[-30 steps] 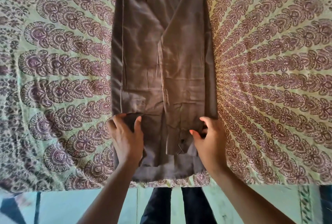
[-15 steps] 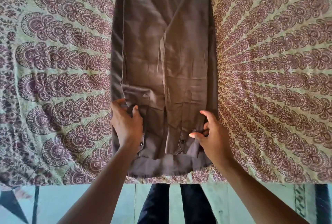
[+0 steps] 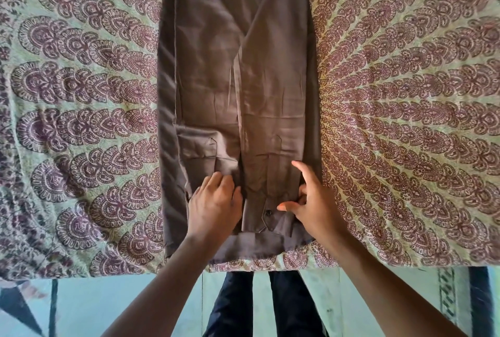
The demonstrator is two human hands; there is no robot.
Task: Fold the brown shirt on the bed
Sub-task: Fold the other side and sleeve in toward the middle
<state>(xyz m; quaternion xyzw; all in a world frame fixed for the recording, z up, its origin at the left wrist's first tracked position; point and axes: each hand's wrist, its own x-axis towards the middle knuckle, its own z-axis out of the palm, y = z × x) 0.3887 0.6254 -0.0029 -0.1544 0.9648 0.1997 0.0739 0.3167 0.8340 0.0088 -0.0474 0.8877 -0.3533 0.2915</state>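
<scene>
One brown shirt (image 3: 238, 88) is lying on one bed (image 3: 405, 120) under a patterned cover. Two hands are showing: one left hand (image 3: 213, 207) and one right hand (image 3: 315, 207). Two sleeve cuffs are lying on the shirt, and one dark button (image 3: 268, 212) is showing.

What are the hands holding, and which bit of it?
Both hold the brown shirt near its bottom end: the left hand on one sleeve cuff, the right hand pinching the other.
</scene>
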